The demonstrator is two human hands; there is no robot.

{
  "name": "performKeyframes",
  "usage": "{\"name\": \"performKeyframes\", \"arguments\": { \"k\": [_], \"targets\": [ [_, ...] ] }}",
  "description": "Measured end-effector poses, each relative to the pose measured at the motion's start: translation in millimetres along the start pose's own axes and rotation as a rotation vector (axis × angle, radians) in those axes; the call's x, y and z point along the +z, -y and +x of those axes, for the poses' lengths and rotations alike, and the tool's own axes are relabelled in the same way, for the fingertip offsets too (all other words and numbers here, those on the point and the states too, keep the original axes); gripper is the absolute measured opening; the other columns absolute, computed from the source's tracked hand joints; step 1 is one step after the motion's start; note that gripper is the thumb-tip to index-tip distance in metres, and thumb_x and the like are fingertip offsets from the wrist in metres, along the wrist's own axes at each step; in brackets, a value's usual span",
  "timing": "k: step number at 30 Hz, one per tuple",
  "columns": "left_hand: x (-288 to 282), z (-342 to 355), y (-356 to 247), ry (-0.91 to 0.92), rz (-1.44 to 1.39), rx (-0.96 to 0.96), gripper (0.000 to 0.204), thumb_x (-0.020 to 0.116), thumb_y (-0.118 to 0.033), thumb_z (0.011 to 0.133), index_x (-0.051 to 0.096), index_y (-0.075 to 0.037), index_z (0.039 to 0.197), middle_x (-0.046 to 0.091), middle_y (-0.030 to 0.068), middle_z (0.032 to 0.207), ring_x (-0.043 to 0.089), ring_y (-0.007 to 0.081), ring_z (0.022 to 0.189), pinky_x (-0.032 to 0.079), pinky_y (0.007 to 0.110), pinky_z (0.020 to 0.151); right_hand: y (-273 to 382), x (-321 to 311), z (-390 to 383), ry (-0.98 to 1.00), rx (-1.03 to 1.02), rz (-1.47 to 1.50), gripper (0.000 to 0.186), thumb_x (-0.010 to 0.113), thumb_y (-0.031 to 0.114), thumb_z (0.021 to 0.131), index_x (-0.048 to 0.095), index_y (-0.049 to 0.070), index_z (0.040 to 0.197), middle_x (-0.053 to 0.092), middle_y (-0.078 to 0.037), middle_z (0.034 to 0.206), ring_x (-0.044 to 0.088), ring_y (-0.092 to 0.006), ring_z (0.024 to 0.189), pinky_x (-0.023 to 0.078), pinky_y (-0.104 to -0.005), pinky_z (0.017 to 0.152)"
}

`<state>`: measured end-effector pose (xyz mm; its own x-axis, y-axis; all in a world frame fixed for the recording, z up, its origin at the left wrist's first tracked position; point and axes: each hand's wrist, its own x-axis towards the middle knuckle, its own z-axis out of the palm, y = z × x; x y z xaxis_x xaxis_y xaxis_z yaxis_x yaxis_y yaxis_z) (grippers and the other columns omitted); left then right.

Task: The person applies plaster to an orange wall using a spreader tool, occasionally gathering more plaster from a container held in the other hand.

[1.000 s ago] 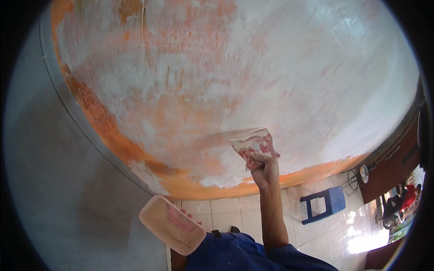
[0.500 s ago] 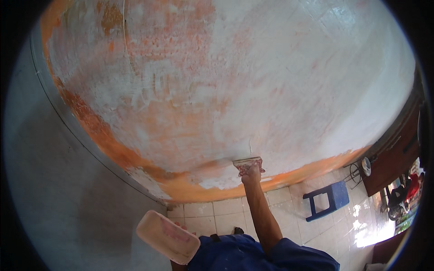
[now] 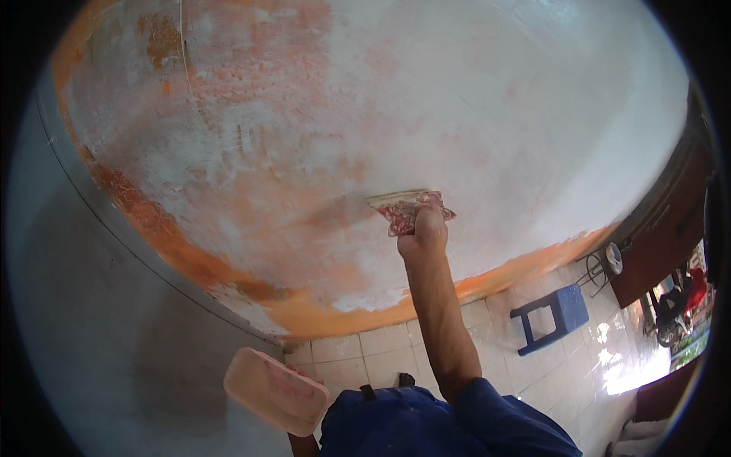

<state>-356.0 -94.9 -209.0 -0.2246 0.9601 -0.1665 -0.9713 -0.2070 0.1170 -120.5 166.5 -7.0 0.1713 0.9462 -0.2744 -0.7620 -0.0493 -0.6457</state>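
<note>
My right hand (image 3: 425, 232) is closed round a wide putty knife (image 3: 396, 217) whose body is mottled red and white. Its long edge is at the wall (image 3: 502, 137), and the arm reaches up and outward. White filler covers much of that wall, with pink and orange patches showing through on the left. Low on the left, my left hand (image 3: 302, 372) grips a shallow pinkish plastic tub (image 3: 247, 392), tilted so its inside shows. Only some fingertips appear past the tub's rim; the rest of that hand is hidden. A reddish smear marks the inside of the tub.
Along the wall's foot runs an orange band (image 3: 320, 318). A grey side wall (image 3: 114, 305) meets it at the left corner. On the tiled floor (image 3: 487, 327) to the right stands a blue plastic stool (image 3: 567, 308). Beyond it are a brown wooden piece (image 3: 662, 259) and a motorbike (image 3: 670, 316).
My right hand has moved up the wall with the putty knife, and the arm is more stretched. The left hand still holds the tub, in nearly the same place. The view has shifted slightly.
</note>
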Motion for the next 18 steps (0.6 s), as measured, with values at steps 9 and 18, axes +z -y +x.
{"name": "performKeyframes", "arguments": {
  "k": [9, 18],
  "targets": [
    [-4.4, -7.3, -9.2, 0.026, -0.014, -0.006, 0.062, 0.038, -0.056, 0.083, 0.027, -0.021, 0.133, 0.036, 0.0062, 0.132, 0.033, 0.0283, 0.121, 0.026, 0.062, 0.093, -13.8, -70.9, -40.9, -0.105, -0.124, 0.027, 0.024, 0.037, -0.007, 0.074, 0.05, -0.009, 0.094, 0.058, -0.018, 0.084, 0.058, -0.0253, 0.069, 0.045, -0.0305, 0.046],
    [-12.0, -17.5, -11.6, 0.028, -0.014, 0.018, 0.062, 0.038, -0.056, 0.083, 0.028, -0.021, 0.133, 0.036, 0.0064, 0.132, 0.033, 0.0284, 0.121, 0.025, 0.062, 0.093, -43.7, -100.3, 75.2, -0.115, -0.106, 0.062, 0.024, 0.037, -0.004, 0.071, 0.049, -0.002, 0.092, 0.051, -0.018, 0.073, 0.051, -0.0283, 0.065, 0.046, -0.0445, 0.068]
  ]
}}
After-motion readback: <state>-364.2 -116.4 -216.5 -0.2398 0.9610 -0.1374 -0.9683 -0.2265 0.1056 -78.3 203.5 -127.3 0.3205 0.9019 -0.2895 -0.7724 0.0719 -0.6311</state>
